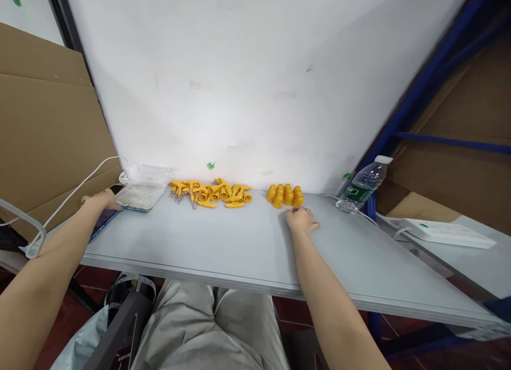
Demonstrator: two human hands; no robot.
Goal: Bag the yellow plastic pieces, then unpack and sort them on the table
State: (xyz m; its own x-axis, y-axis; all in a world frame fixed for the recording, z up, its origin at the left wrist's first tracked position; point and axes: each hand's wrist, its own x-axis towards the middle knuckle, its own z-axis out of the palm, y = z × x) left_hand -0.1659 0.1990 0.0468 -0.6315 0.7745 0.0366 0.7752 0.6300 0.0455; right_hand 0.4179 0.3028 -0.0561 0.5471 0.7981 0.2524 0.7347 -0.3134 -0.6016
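Toward the right of the table stands a tight cluster of yellow cup-shaped plastic pieces (279,196). My right hand (301,220) is at its front right corner, palm down. Its fingertips are bent close to the nearest piece, one finger spreads to the right, and no held object shows. At the far left my left hand (101,200) lies with fingers spread beside a dark-screened phone (116,189) and over a flat dark device (102,221); its contact is partly hidden. Between the hands lies a loose pile of yellow T-shaped handles (217,191), several with metal spirals.
A clear plastic bag (146,191) lies right of my left hand. A water bottle (362,186) leans at the right, near a white cable. A white power strip (447,232) sits beyond the table's right edge. A white panel (247,93) rises behind; cardboard (43,125) stands left.
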